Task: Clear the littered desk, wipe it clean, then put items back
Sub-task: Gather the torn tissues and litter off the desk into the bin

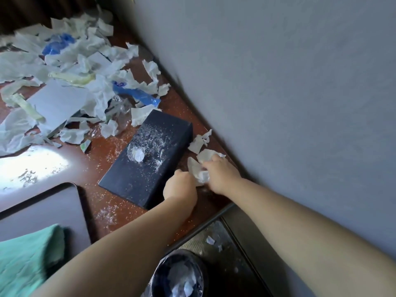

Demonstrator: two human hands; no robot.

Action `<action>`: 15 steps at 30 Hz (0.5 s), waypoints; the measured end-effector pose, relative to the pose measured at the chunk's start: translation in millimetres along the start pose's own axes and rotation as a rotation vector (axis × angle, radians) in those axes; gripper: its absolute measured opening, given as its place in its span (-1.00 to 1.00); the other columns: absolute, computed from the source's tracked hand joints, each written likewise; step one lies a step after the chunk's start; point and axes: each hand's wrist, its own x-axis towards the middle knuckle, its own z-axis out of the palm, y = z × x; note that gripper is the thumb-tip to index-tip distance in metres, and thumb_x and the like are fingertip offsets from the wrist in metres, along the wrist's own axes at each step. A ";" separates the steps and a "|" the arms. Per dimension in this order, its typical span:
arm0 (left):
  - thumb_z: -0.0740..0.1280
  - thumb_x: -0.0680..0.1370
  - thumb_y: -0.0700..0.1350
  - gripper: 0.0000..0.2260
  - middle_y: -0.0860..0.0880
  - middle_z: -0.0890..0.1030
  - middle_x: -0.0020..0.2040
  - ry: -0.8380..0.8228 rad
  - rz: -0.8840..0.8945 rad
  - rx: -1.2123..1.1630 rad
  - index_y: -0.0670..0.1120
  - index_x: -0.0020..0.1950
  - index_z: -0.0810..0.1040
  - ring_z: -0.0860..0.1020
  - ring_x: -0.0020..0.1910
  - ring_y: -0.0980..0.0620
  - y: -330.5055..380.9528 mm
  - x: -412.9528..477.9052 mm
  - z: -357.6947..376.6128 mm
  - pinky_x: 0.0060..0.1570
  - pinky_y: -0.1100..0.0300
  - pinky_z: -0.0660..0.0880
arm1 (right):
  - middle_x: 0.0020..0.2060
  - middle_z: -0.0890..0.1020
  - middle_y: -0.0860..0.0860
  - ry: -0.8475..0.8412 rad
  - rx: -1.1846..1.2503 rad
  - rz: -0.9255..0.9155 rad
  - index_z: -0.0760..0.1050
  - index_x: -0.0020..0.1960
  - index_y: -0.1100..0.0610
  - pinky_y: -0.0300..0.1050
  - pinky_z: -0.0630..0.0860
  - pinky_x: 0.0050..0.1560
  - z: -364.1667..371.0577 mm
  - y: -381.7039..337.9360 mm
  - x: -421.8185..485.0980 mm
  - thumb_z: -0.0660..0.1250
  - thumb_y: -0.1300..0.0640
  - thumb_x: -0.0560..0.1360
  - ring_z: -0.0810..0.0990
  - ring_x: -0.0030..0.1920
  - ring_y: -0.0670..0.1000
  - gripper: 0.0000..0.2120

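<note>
L hand [180,186] + R hand [220,174] both curled round paper wad [200,171], by wall [278,93]. Dusty black box [147,166] just beside L hand. Scrap pile [75,71] beyond it, bin [165,266] below desk [102,155] edge.

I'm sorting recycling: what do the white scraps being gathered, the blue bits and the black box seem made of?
White scraps: thin tissue-like paper, matte, torn and crumpled soft. Blue bits: likely plastic film, glossy, translucent. Black box: probably matte cardboard, crisp edges, dusted with crumbs.

Box [147,159] right of scraps [70,67]
</note>
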 end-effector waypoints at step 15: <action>0.16 0.54 -0.25 -0.78 -0.12 0.55 0.10 0.116 -0.045 -0.204 -0.16 0.18 0.40 0.51 0.09 -0.13 -21.5 -20.2 -2.7 -0.06 0.08 0.43 | 0.20 0.51 0.09 -0.086 0.326 0.065 -0.03 0.52 0.01 -0.11 0.47 0.00 -36.0 -4.6 31.5 0.36 0.20 0.42 0.53 0.09 0.08 -0.18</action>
